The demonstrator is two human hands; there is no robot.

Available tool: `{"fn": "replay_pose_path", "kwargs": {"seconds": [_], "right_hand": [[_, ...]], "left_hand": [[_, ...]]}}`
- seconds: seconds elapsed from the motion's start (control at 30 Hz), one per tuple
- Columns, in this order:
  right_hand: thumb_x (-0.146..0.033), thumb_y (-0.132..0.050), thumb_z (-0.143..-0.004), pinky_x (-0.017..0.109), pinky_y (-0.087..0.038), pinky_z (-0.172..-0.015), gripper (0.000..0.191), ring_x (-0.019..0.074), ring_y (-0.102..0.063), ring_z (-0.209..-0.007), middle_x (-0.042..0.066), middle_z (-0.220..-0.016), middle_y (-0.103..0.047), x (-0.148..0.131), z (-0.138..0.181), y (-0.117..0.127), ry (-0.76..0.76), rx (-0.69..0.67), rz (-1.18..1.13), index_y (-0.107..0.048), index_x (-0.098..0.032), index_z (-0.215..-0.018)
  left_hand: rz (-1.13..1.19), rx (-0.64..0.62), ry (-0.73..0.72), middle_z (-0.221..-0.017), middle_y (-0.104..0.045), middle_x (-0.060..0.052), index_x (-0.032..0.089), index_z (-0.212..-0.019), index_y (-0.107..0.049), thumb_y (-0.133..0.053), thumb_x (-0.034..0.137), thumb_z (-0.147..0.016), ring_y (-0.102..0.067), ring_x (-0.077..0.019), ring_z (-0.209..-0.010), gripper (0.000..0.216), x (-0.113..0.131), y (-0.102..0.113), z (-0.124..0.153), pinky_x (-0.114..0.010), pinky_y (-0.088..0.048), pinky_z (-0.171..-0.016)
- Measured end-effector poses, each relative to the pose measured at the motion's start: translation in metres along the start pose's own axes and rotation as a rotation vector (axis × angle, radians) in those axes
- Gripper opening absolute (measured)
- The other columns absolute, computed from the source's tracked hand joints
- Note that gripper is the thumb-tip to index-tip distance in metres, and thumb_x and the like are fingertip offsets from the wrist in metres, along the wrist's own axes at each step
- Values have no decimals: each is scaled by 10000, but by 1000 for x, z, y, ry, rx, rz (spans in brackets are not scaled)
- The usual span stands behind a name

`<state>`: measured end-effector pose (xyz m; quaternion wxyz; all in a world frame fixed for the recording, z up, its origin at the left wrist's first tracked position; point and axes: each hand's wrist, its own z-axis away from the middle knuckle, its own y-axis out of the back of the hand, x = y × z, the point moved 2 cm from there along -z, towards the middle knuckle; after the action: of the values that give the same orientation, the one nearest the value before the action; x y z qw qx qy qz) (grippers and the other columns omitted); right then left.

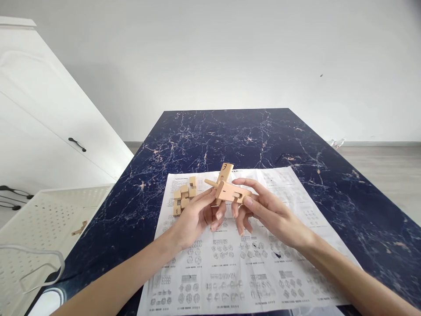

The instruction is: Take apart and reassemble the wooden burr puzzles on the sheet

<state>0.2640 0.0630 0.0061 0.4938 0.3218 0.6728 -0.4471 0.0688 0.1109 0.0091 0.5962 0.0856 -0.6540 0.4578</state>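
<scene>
The dark marble table fills the middle of the view. At 9 o'clock beside it stands a white perforated tray. A large printed sheet full of small diagrams lies on the near half of the table.

Above the sheet both hands meet. The left hand comes from 7 o'clock and the right hand from 4 o'clock. Between them, lifted off the paper, are the crossed bars: a few notched wooden sticks already locked into each other. The left fingertips pinch them from the 8 o'clock side. The right thumb and fingers close narrowly on the slotted end at 3 o'clock.

A block cluster of the same wood rests on the sheet, just beside the left hand at 11 o'clock. One small wooden piece lies in the tray.

I judge that the step in hand is joining the sticks. A further stick would need its notch turned to match the open slot, while one hand keeps the others steady.
</scene>
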Motion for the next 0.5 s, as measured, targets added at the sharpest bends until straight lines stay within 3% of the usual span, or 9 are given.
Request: {"fn": "replay_pose_path", "kwargs": {"seconds": [0.23, 0.5], "right_hand": [[-523, -602, -1128, 327, -518, -609, 421, 184, -739, -687, 16, -896, -732, -1, -1, -2, -83, -10, 39, -452, -247, -1408], [-527, -598, -1128, 304, -487, -597, 301, 136, -645, -632, -6, -839, -660, 0, -2, 1, -58, -43, 23, -598, -229, -1080]], "left_hand": [[-196, -125, 5, -634, -533, 15, 179, -924, -673, -567, 498, -1109, -439, -119, -517, 384, -5, -1, 6, -286, -436, -556], [-304, -177, 41, -639, -431, 58, 185, -996, -661, -502, 537, -1136, -339, -105, -494, 411, 0, -8, 11, -280, -346, -513]]}}
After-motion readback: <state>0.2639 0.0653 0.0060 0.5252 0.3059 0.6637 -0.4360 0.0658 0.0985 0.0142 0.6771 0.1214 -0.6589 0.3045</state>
